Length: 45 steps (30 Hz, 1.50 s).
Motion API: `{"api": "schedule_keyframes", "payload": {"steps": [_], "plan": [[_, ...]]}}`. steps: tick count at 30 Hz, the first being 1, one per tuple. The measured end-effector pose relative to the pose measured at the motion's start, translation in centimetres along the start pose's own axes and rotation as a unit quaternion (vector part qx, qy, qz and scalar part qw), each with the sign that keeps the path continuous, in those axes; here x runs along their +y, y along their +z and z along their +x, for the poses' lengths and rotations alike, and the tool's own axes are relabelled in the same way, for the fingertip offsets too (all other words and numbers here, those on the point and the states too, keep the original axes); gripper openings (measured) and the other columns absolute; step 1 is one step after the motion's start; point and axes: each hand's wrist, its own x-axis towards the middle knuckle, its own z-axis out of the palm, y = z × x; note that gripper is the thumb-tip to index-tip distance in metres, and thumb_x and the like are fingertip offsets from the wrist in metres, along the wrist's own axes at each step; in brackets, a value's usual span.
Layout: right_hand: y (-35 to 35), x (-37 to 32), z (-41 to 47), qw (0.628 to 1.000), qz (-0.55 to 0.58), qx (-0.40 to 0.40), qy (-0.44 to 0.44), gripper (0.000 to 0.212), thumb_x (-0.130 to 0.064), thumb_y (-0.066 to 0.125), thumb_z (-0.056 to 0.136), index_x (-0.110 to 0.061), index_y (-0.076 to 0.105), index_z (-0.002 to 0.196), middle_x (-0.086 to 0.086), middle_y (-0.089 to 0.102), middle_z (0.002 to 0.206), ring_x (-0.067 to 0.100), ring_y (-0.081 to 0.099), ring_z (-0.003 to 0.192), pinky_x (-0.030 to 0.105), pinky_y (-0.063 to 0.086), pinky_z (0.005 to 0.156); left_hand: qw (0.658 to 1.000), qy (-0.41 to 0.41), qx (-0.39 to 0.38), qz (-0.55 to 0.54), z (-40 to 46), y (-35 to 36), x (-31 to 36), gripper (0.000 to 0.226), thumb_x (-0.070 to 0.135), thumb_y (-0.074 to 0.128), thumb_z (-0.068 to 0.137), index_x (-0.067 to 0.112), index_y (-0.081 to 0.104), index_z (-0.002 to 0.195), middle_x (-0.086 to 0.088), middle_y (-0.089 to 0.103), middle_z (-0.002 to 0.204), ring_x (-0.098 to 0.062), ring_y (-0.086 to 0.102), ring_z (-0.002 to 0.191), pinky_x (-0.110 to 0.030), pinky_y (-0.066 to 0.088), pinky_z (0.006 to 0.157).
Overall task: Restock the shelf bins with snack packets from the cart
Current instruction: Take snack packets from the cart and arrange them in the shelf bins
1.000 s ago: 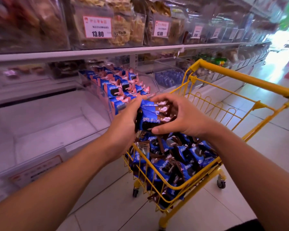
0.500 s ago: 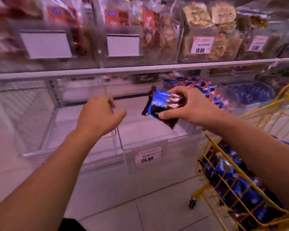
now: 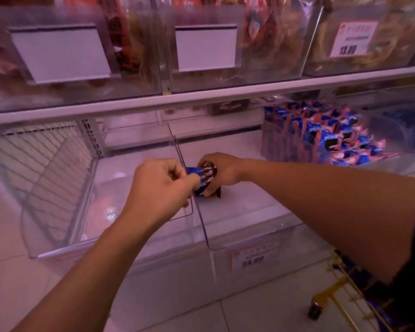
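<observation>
A small stack of blue and brown snack packets (image 3: 205, 179) sits low inside a clear shelf bin (image 3: 249, 233) with a price tag on its front. My right hand (image 3: 222, 171) grips the stack from the right, fingers curled round it. My left hand (image 3: 161, 188) reaches over the bin's left wall and pinches the packets' left end. The yellow cart (image 3: 340, 298) shows only at the bottom right corner, with packets inside it.
Another clear bin (image 3: 58, 238) stands to the left, next to a wire divider (image 3: 46, 159). To the right a bin (image 3: 326, 140) holds several blue and pink packets. The upper shelf (image 3: 201, 97) carries clear bins of bagged snacks with price cards.
My right hand has lowered the packets from in front of the shelf down into the bin. My left hand has moved right and taken hold of them. The view has shifted left and down.
</observation>
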Motion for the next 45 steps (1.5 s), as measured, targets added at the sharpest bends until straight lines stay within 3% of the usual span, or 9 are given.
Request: {"api": "schedule_keyframes", "payload": {"steps": [5, 16, 19, 22, 27, 32, 36, 41, 45], "plan": [[-0.2, 0.2, -0.3, 0.999, -0.021, 0.027, 0.037, 0.1, -0.027, 0.095, 0.059, -0.013, 0.039, 0.14, 0.007, 0.055, 0.125, 0.021, 0.053, 0.102, 0.028, 0.042, 0.081, 1.0, -0.006, -0.006, -0.03, -0.1, 0.1, -0.3, 0.012, 0.009, 0.067, 0.078, 0.003, 0.064, 0.068, -0.005, 0.068, 0.055, -0.009, 0.064, 0.046, -0.011, 0.04, 0.04], [-0.8, -0.6, -2.3, 0.995, 0.024, 0.047, 0.082, 0.096, -0.026, 0.092, 0.065, -0.011, 0.038, 0.142, 0.012, 0.052, 0.137, 0.027, 0.053, 0.119, 0.029, 0.045, 0.089, 1.0, -0.013, -0.019, 0.02, -0.1, 0.1, 0.7, 0.017, 0.011, 0.066, 0.076, 0.008, 0.059, 0.061, -0.004, 0.064, 0.05, -0.012, 0.057, 0.044, -0.022, 0.041, 0.043], [-4.7, -1.2, -6.4, 0.994, -0.047, 0.071, 0.061, 0.087, -0.03, 0.087, 0.074, -0.012, 0.039, 0.145, 0.011, 0.048, 0.144, 0.028, 0.05, 0.126, 0.033, 0.044, 0.099, 0.986, 0.07, 0.093, 0.118, -0.3, 0.0, 2.2, 0.022, 0.023, 0.067, 0.075, 0.014, 0.058, 0.058, 0.0, 0.059, 0.052, -0.016, 0.056, 0.052, -0.027, 0.048, 0.054], [-9.3, -0.4, -14.5, 0.984, -0.11, 0.138, -0.001, 0.05, -0.028, 0.085, 0.076, -0.015, 0.064, 0.12, 0.006, 0.069, 0.112, 0.019, 0.064, 0.095, 0.028, 0.049, 0.083, 0.962, 0.209, 0.16, 0.07, -1.5, 1.6, 5.9, 0.024, 0.031, 0.062, 0.075, 0.018, 0.051, 0.059, 0.003, 0.052, 0.049, -0.01, 0.048, 0.046, -0.023, 0.041, 0.048], [-11.7, 6.3, -30.8, 0.937, -0.17, 0.285, 0.113, 0.015, -0.033, 0.079, 0.078, -0.02, 0.074, 0.082, 0.001, 0.068, 0.074, 0.014, 0.062, 0.07, 0.024, 0.042, 0.067, 0.912, 0.391, -0.055, 0.112, -5.5, 12.0, 12.2, 0.014, 0.036, 0.06, 0.077, 0.024, 0.055, 0.073, 0.009, 0.057, 0.064, -0.014, 0.054, 0.059, -0.033, 0.049, 0.058], [-7.9, 14.2, -39.8, 0.906, -0.172, -0.024, 0.385, 0.089, -0.046, 0.086, 0.068, -0.02, 0.047, 0.143, 0.014, 0.053, 0.142, 0.03, 0.054, 0.127, 0.035, 0.046, 0.102, 0.823, 0.443, -0.293, 0.203, -9.6, 23.1, 15.5, 0.038, 0.042, 0.066, 0.082, 0.02, 0.059, 0.112, -0.004, 0.061, 0.112, -0.025, 0.057, 0.108, -0.038, 0.047, 0.09], [-7.7, 17.3, -40.4, 0.916, -0.153, -0.007, 0.371, 0.14, -0.054, 0.094, 0.046, -0.032, 0.011, 0.157, 0.013, 0.022, 0.159, 0.037, 0.034, 0.142, 0.046, 0.037, 0.113, 0.829, 0.35, -0.341, 0.273, -10.2, 27.1, 15.6, 0.046, 0.055, 0.069, 0.075, 0.026, 0.055, 0.107, -0.008, 0.059, 0.114, -0.029, 0.058, 0.107, -0.04, 0.05, 0.088], [-8.5, 19.3, -39.1, 0.957, -0.077, 0.041, 0.275, 0.093, -0.049, 0.087, 0.067, -0.024, 0.044, 0.146, 0.004, 0.053, 0.142, 0.024, 0.051, 0.129, 0.025, 0.039, 0.103, 0.767, 0.254, -0.407, 0.426, -8.1, 29.7, 16.7, 0.063, 0.05, 0.08, 0.072, 0.019, 0.057, 0.121, -0.008, 0.064, 0.119, -0.029, 0.063, 0.103, -0.037, 0.054, 0.085], [-8.0, 20.2, -37.3, 0.966, -0.108, 0.004, 0.236, 0.092, -0.043, 0.082, 0.076, -0.022, 0.036, 0.152, 0.003, 0.044, 0.152, 0.024, 0.042, 0.138, 0.036, 0.035, 0.114, 0.696, 0.225, -0.463, 0.5, -7.2, 31.5, 16.9, 0.075, 0.043, 0.083, 0.074, 0.017, 0.05, 0.136, -0.008, 0.06, 0.131, -0.03, 0.06, 0.112, -0.041, 0.052, 0.095]]}}
